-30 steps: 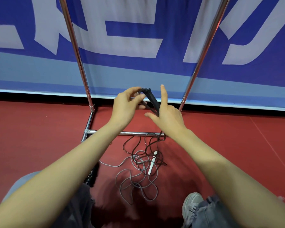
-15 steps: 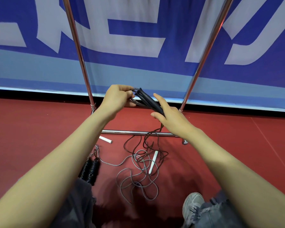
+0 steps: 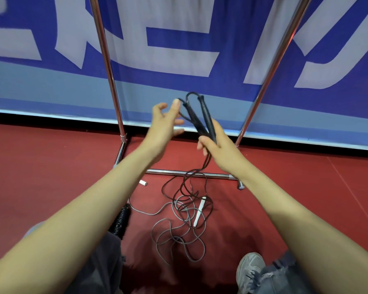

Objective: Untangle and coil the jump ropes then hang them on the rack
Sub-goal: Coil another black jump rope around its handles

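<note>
Head view: between the two uprights of the rack (image 3: 189, 174), the left hand (image 3: 164, 126) was curled round the cord half a second ago. It has now let go and is spread wide, holding nothing. One fingertip is up by the cord's top loop, though I cannot tell whether it touches. Just to its right, the two black handles (image 3: 201, 119) have swung more upright, and the right hand (image 3: 220, 150) alone grips their lower ends, fingers wrapped round both. From that fist the black cord (image 3: 186, 183) drops across the rack's bottom bar to the floor on the person's side. There it is still looped through the grey rope (image 3: 174, 236) and round its white handle (image 3: 200, 211). By my reading, the handles are now gathered in one hand and the other is free to draw the cord out of the tangle. Coiling has not begun and nothing hangs on the rack. As for writing, the banner (image 3: 179, 43) behind the rack carries large white strokes on blue, cropped too tightly to read. I can make out no brand on the handles.
</note>
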